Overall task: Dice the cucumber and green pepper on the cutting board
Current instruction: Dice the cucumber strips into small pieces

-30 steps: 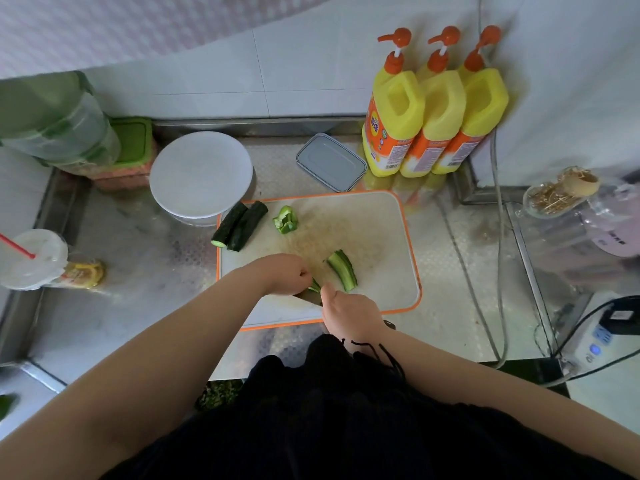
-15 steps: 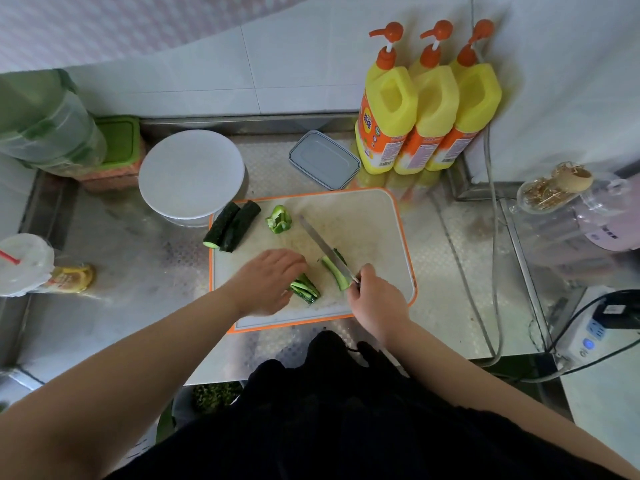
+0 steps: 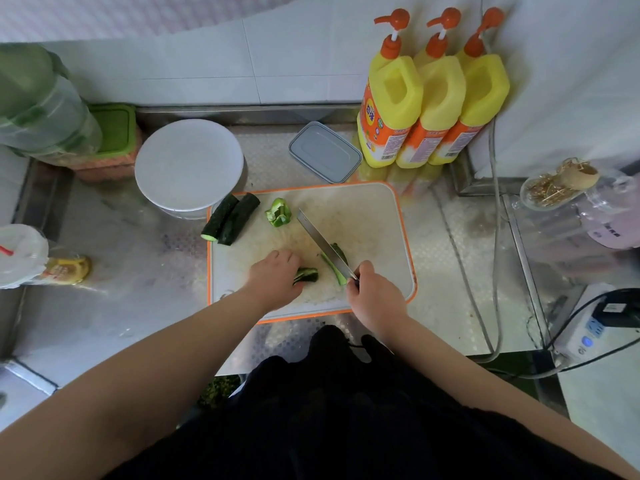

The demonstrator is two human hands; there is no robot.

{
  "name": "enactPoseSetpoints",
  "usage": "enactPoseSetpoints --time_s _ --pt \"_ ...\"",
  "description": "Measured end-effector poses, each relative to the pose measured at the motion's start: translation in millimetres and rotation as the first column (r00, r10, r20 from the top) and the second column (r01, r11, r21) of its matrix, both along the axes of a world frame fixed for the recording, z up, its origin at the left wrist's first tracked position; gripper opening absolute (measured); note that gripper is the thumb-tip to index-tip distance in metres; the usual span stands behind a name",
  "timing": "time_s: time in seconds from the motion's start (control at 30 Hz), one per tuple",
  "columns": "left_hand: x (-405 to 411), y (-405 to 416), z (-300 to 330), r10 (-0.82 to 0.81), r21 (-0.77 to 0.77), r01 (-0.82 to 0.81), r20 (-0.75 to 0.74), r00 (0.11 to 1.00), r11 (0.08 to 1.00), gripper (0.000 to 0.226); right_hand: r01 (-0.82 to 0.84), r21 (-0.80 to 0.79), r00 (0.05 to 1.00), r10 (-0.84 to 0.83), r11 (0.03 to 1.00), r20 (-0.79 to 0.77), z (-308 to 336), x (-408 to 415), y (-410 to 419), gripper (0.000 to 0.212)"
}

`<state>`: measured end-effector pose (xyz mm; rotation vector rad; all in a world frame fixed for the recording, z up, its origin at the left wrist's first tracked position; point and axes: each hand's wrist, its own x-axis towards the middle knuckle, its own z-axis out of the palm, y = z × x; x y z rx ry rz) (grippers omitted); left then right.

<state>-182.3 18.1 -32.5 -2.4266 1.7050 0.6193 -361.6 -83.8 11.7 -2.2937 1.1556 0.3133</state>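
A white cutting board [image 3: 374,209] with an orange rim is seen at the centre of a steel surface [image 3: 114,271]. At the board's 6 o'clock edge a small cucumber piece [image 3: 306,274] is held down under the curled fingers of the left hand [image 3: 275,277]. Toward 5 o'clock the right hand [image 3: 375,299] is clamped round the handle of a knife [image 3: 323,244], whose blade is angled up toward 11 o'clock and laid across a longer cucumber strip [image 3: 335,263] at the board's middle. Two dark cucumber halves [image 3: 230,219] are set side by side at the board's 10 o'clock corner, partly overhanging the rim, and a green pepper piece [image 3: 277,212] is found just beside them at 11 o'clock. Off the board at 10 o'clock a round white lid [image 3: 188,164] is seen; at 12 o'clock a grey rectangular container lid [image 3: 325,152] lies on the surface, and at 1 o'clock three yellow pump bottles [image 3: 433,98] are lined up against the tiled wall. A lidded cup [image 3: 20,254] with a red straw is placed at 9 o'clock, and a power strip [image 3: 595,327] with cables is seen at 3 o'clock.
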Motion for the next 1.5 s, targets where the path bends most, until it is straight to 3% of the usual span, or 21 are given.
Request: enactPoseSetpoints --time_s 0.13,0.27,0.5,0.7,0.83,0.97,1.13,1.33,1.5 --pt "-17.0 4.8 0.5 0.31 0.016 -0.309 -0.034 0.95 0.951 0.046 -0.01 0.08 1.0 0.011 0.997 -0.012 -3.8 4.6 3.9 0.014" --pt "-23.7 11.1 0.3 0.438 -0.036 -0.443 -0.107 0.893 0.896 0.053 -0.005 0.12 1.0 0.009 0.993 -0.029 -6.5 9.5 7.4 0.013" --pt "-17.1 42.4 -3.8 0.347 -0.119 -0.382 -0.241 0.906 0.916 0.063 -0.03 0.11 0.997 0.038 0.993 -0.072 -11.6 8.0 13.0 0.012" --pt "-18.0 46.6 -5.4 0.33 -0.152 -0.377 -0.264 0.906 0.914 0.062 -0.115 0.109 0.992 0.12 0.987 -0.04 -12.4 17.1 18.1 0.014" --pt "-13.5 45.2 -4.7 0.31 -0.136 -0.363 -0.306 0.9 0.922 0.071 -0.076 0.076 0.997 0.078 0.994 -0.023 -11.8 18.2 15.5 0.013" --pt "8.1 49.5 -1.8 0.163 -0.055 -0.194 -0.352 0.922 0.979 0.086 -0.051 0.093 0.997 0.056 0.994 -0.053 -13.6 13.9 14.1 0.013" --pt "20.2 49.6 -4.0 0.043 -0.062 -0.062 -0.276 0.96 0.996 0.075 -0.107 0.091 0.988 0.116 0.99 -0.102 -13.0 15.0 18.5 0.016" --pt "18.7 40.5 -3.8 0.086 -0.082 -0.115 -0.295 0.951 0.99 0.066 -0.113 0.079 0.986 0.122 0.99 -0.117 -11.0 16.6 19.0 0.018" --pt "6.7 35.2 -1.2 0.202 -0.018 -0.219 -0.319 0.926 0.976 0.082 -0.028 0.067 0.995 0.035 0.997 -0.095 -13.8 16.4 14.1 0.019"
